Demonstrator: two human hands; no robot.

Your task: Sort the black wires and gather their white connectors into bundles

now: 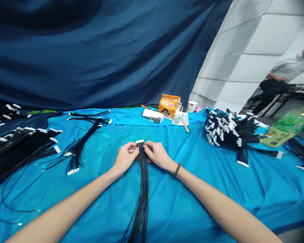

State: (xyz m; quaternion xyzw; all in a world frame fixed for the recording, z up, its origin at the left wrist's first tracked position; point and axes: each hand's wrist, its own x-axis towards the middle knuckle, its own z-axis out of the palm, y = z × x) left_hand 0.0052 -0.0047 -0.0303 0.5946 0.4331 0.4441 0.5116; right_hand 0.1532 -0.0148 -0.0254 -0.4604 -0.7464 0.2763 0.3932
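A bundle of thin black wires hangs down the middle of the view, with a white connector at its upper end. My left hand pinches the bundle just below the connector from the left. From the right, my right hand closes its fingers on the same wires, close beside the left. The lower end of the bundle runs out of the bottom of the view. A brown band circles my right wrist.
Black wire bundles with white connectors lie at the left, left of centre and in a pile at right. Behind are an orange bag and paper cup. A green bottle lies right; a person stands beyond.
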